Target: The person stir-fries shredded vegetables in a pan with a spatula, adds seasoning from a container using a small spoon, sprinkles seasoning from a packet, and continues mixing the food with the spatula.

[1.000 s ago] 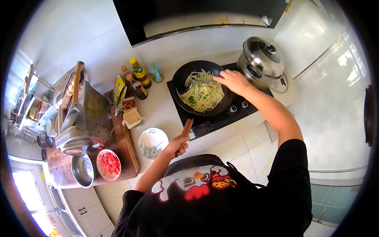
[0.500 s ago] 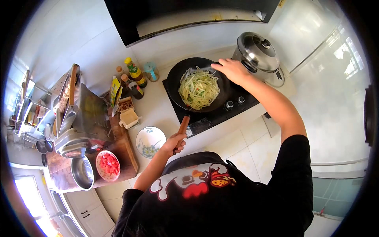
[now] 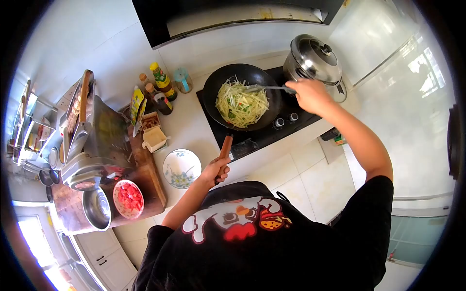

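A black wok (image 3: 273, 85) sits on the stove (image 3: 257, 148), with a heap of pale green shredded vegetables (image 3: 241, 105) in it. Its wooden handle (image 3: 226, 145) points toward me, and my left hand (image 3: 216, 172) is wrapped around the end of it. To the wok's right, my right hand (image 3: 310, 94) grips a grey spatula (image 3: 272, 88). The spatula reaches over the rim, and its tip is partly buried in the shreds. Close behind my right hand is a lidded steel pot (image 3: 314, 60).
Left of the stove are a floral plate (image 3: 182, 168), a small open box (image 3: 155, 139) and several sauce bottles (image 3: 163, 80). A wooden board (image 3: 154, 186) holds a bowl of red chopped pieces (image 3: 129, 198) and a steel bowl (image 3: 97, 208). A range hood (image 3: 242, 19) overhangs the back.
My right hand has moved rightward from the wok's rim, and the spatula now shows between it and the shreds. My left hand keeps hold of the handle. The view has shifted slightly.
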{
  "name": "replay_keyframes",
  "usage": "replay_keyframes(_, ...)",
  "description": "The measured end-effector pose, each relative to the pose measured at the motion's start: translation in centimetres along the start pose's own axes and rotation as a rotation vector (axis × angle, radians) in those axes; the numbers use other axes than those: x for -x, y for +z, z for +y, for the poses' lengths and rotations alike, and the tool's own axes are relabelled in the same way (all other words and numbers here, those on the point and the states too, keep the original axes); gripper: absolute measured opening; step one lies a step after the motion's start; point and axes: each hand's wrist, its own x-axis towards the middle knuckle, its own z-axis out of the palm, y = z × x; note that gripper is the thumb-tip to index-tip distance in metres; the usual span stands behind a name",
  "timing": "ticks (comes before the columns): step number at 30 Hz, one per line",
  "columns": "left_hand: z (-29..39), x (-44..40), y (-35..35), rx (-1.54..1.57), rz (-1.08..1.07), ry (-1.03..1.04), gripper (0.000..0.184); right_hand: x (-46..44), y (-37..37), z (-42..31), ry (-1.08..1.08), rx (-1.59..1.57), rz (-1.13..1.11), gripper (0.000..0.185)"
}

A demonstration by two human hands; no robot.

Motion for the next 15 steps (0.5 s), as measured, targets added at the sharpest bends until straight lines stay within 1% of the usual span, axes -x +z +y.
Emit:
replay_keyframes(3, -0.4, -0.2, 0.8, -0.002, 0.021, 0.001, 0.021, 1.9, 1.6, -2.1, -0.117, 0.136, -0.104, 0.031)
replay_keyframes(4, -0.6, -0.3, 0.8, -0.001, 0.028, -0.002, 0.022, 1.9, 4.5, -2.0, -0.185, 0.207, -0.021, 0.031)
replay_keyframes(5, -0.6, -0.5, 0.9, -0.001, 0.033, -0.003, 0.022, 1.9, 5.1, -2.6, -0.210, 0.225, 0.008, 0.030)
replay_keyframes(8, -0.5, 0.1, 1.3, 0.001, 0.030, -0.012, 0.024, 2.1, 3.7, -2.5, -0.146, 0.204, 0.021, 0.030)
replay_keyframes(11, -0.4, 0.0, 0.9, 0.015, -0.017, -0.029, 0.026, 3.4, 0.8, -2.3, -0.164, 0.125, 0.018, 0.029)
replay_keyframes(12, -0.4, 0.0, 0.9, 0.012, -0.019, -0.031, 0.026, 3.8, 0.5, -2.4, -0.197, 0.117, -0.028, 0.028)
replay_keyframes(13, -0.4, 0.1, 0.7, 0.028, -0.040, -0.036, 0.027, 4.2, 0.5, -2.6, -0.229, 0.106, -0.074, 0.026)
replay_keyframes(14, -0.5, 0.2, 0.6, 0.044, -0.061, -0.040, 0.027, 4.3, 1.5, -3.3, -0.262, 0.130, -0.085, 0.021)
replay_keyframes(15, -0.5, 0.2, 0.5, 0.040, -0.061, -0.044, 0.027, 4.1, 3.1, -3.9, -0.269, 0.150, -0.040, 0.018)
